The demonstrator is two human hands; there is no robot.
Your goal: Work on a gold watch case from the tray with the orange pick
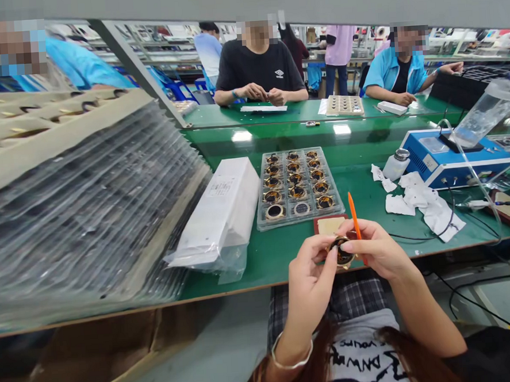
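Between my two hands, just over the table's front edge, is a round gold watch case (343,256) with dark parts inside. My left hand (312,273) grips its left side, the thumb on the face. My right hand (377,248) pinches the right side and also keeps an orange stick-like tool (354,216) upright between its fingers. Right behind the case lies a small brown-edged pad (331,225). A clear plastic tray (262,219) beyond it carries rows of similar gold watch cases; the nearest row looks different, with flat round faces.
Tall stacked plastic trays (109,205) fill the left side. A white box in plastic (221,204) stands beside them. To the right are crumpled white tissues (428,200), a pump bottle (396,165), a blue machine (456,158) and cables. Co-workers sit across the green bench (277,135).
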